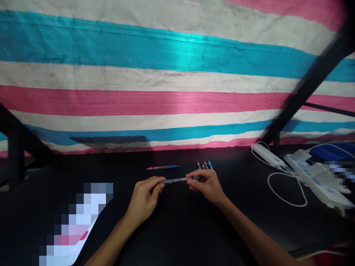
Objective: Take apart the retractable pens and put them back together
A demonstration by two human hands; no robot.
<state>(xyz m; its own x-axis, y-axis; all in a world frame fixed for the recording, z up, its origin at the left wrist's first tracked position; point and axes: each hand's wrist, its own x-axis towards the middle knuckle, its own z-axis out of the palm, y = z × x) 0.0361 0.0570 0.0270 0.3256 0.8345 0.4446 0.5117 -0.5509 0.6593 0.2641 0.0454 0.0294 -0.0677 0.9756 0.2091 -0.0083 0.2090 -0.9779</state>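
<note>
Between my two hands, above the black tabletop, a pen with a clear barrel and a dark grey end is held level. My left hand pinches its grey end between thumb and fingertips. At the other end, the fingers of my right hand are closed on the dark tip part, which they partly cover. Just beyond the hands lies a red and blue pen on the table. Several more pens lie side by side behind my right hand, their near ends hidden by it.
On the right are a white power strip, a white plugged device and a looping white cable. A lit screen, partly blurred out, lies at the left. Striped sheeting hangs behind the table, between dark slanted bars.
</note>
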